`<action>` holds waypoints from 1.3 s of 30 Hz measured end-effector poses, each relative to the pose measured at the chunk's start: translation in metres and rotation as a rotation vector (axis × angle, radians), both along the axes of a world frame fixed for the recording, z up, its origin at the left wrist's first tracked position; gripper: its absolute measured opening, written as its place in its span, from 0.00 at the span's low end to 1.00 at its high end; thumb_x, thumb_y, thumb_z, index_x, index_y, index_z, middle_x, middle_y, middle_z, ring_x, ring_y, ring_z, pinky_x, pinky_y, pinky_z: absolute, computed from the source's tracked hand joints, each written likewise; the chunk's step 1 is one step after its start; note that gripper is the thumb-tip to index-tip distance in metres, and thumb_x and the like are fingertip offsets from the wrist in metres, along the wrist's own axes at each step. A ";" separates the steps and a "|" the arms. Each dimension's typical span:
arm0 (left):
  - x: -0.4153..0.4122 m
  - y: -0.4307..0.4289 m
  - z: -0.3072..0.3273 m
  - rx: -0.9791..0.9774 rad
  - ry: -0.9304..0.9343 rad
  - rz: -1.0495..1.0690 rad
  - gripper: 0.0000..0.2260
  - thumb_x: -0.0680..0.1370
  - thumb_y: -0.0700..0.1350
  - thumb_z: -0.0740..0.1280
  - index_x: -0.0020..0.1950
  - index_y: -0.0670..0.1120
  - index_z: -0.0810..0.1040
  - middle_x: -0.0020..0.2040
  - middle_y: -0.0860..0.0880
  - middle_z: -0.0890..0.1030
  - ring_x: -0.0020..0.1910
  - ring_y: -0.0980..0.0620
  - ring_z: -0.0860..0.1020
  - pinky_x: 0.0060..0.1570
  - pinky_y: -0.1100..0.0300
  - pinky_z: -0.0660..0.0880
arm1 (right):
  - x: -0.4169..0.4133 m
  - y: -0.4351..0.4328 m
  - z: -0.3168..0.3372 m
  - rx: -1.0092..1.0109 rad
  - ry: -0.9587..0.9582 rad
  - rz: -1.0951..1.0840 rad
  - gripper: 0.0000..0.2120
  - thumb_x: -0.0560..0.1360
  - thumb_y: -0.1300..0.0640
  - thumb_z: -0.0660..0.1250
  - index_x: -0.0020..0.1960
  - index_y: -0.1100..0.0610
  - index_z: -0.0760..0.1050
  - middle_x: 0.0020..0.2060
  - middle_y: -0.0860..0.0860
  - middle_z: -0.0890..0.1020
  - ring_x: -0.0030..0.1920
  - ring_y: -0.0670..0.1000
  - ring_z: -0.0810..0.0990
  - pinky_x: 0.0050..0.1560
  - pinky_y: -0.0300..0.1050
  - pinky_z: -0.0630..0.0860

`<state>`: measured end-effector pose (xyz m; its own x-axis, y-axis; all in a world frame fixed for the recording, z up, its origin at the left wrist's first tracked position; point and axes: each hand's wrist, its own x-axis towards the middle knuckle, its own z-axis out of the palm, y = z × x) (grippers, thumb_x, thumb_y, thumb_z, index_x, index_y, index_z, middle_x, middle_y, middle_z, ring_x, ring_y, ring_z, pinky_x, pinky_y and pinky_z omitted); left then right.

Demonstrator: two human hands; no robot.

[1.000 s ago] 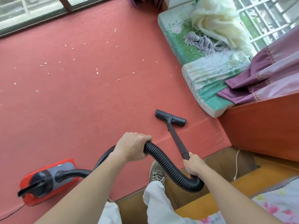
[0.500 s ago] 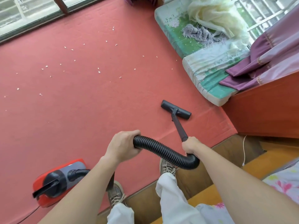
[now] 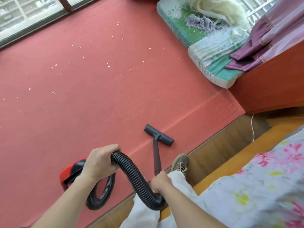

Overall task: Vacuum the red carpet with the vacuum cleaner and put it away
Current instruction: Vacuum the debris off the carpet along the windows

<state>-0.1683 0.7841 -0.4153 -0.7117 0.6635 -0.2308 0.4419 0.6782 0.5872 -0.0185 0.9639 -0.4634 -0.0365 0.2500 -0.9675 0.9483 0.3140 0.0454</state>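
Black ribbed hose (image 3: 131,171) loops from the red vacuum cleaner (image 3: 72,171), which sits on the red carpet (image 3: 98,99) under the left hand (image 3: 100,162). That hand's fingers (image 3: 112,148) wrap the hose. The right hand (image 3: 158,181) grips the wand (image 3: 156,155), with the floor head (image 3: 158,134) flat near the carpet's edge. White scraps (image 3: 108,66) dot the carpet toward the window (image 3: 24,17). A green cushion (image 3: 205,63) lies under purple curtains (image 3: 263,38).

Both bare forearms reach forward from the bottom edge of the view. The left hand (image 3: 100,163) curls over the black hose (image 3: 131,173), knuckles up. The right hand (image 3: 160,181), lower, grips the wand (image 3: 157,159) at its near end.
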 end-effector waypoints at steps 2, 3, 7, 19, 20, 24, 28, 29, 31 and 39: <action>0.005 -0.015 0.000 -0.023 0.012 0.017 0.06 0.64 0.46 0.65 0.39 0.51 0.72 0.31 0.55 0.74 0.29 0.47 0.73 0.29 0.56 0.72 | 0.005 -0.022 0.005 -0.062 0.039 -0.066 0.24 0.78 0.56 0.60 0.73 0.58 0.62 0.65 0.56 0.76 0.63 0.58 0.76 0.52 0.43 0.71; 0.006 -0.021 -0.001 -0.038 0.017 0.031 0.06 0.64 0.46 0.65 0.39 0.51 0.72 0.31 0.54 0.74 0.29 0.47 0.73 0.29 0.56 0.72 | 0.008 -0.032 0.004 -0.099 0.044 -0.076 0.23 0.78 0.56 0.59 0.72 0.57 0.64 0.64 0.56 0.76 0.61 0.58 0.77 0.51 0.43 0.71; 0.014 -0.028 -0.003 -0.075 0.021 0.051 0.09 0.63 0.44 0.69 0.39 0.52 0.72 0.31 0.54 0.75 0.30 0.46 0.75 0.29 0.56 0.72 | 0.011 -0.048 0.012 -0.136 0.036 -0.086 0.22 0.78 0.57 0.59 0.72 0.56 0.64 0.63 0.55 0.77 0.54 0.56 0.76 0.49 0.42 0.69; 0.000 0.019 0.006 0.044 0.110 0.122 0.05 0.66 0.48 0.65 0.39 0.50 0.74 0.32 0.55 0.76 0.30 0.50 0.75 0.27 0.56 0.73 | -0.029 0.024 0.013 0.050 0.180 0.060 0.20 0.79 0.56 0.57 0.71 0.56 0.63 0.59 0.57 0.79 0.48 0.57 0.75 0.45 0.45 0.70; -0.001 0.029 0.005 0.052 0.123 0.175 0.04 0.67 0.47 0.65 0.39 0.49 0.74 0.32 0.55 0.76 0.30 0.50 0.75 0.27 0.57 0.72 | -0.044 0.037 0.009 0.065 0.209 0.061 0.20 0.79 0.55 0.57 0.70 0.56 0.63 0.59 0.58 0.78 0.50 0.58 0.76 0.46 0.45 0.69; -0.013 0.068 0.003 0.045 0.149 0.349 0.10 0.66 0.41 0.74 0.39 0.49 0.73 0.31 0.54 0.75 0.29 0.50 0.74 0.27 0.57 0.72 | -0.101 0.093 -0.015 0.012 0.288 -0.058 0.15 0.80 0.55 0.56 0.64 0.58 0.69 0.50 0.57 0.78 0.49 0.58 0.77 0.47 0.46 0.69; -0.036 0.096 0.009 0.044 0.179 0.432 0.05 0.66 0.42 0.68 0.39 0.47 0.74 0.31 0.53 0.75 0.27 0.49 0.73 0.25 0.58 0.71 | -0.130 0.133 -0.028 -0.165 0.245 -0.442 0.09 0.81 0.60 0.56 0.58 0.54 0.72 0.46 0.59 0.79 0.40 0.55 0.76 0.41 0.48 0.72; -0.040 0.102 0.010 0.036 0.184 0.431 0.04 0.66 0.43 0.67 0.39 0.47 0.74 0.30 0.53 0.75 0.27 0.49 0.73 0.25 0.58 0.71 | -0.134 0.140 -0.030 -0.170 0.232 -0.413 0.10 0.81 0.60 0.56 0.59 0.54 0.72 0.46 0.59 0.78 0.41 0.55 0.76 0.41 0.47 0.73; -0.046 0.114 0.009 0.008 0.187 0.402 0.03 0.67 0.45 0.64 0.39 0.49 0.74 0.31 0.53 0.75 0.28 0.48 0.74 0.25 0.56 0.72 | -0.145 0.153 -0.033 -0.106 0.241 -0.256 0.13 0.81 0.60 0.55 0.61 0.57 0.73 0.45 0.57 0.79 0.41 0.55 0.77 0.40 0.45 0.73; -0.094 0.153 -0.012 0.039 0.149 0.393 0.04 0.66 0.47 0.64 0.38 0.49 0.71 0.30 0.52 0.73 0.27 0.46 0.71 0.25 0.55 0.70 | -0.238 0.206 -0.048 0.120 0.204 0.169 0.17 0.77 0.58 0.58 0.64 0.62 0.72 0.50 0.57 0.80 0.44 0.58 0.76 0.41 0.44 0.71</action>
<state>-0.2628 0.9372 -0.4276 -0.9361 0.3410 -0.0860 0.2360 0.7904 0.5654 -0.2561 1.1703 -0.5115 -0.2778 0.3360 -0.8999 0.8764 0.4724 -0.0942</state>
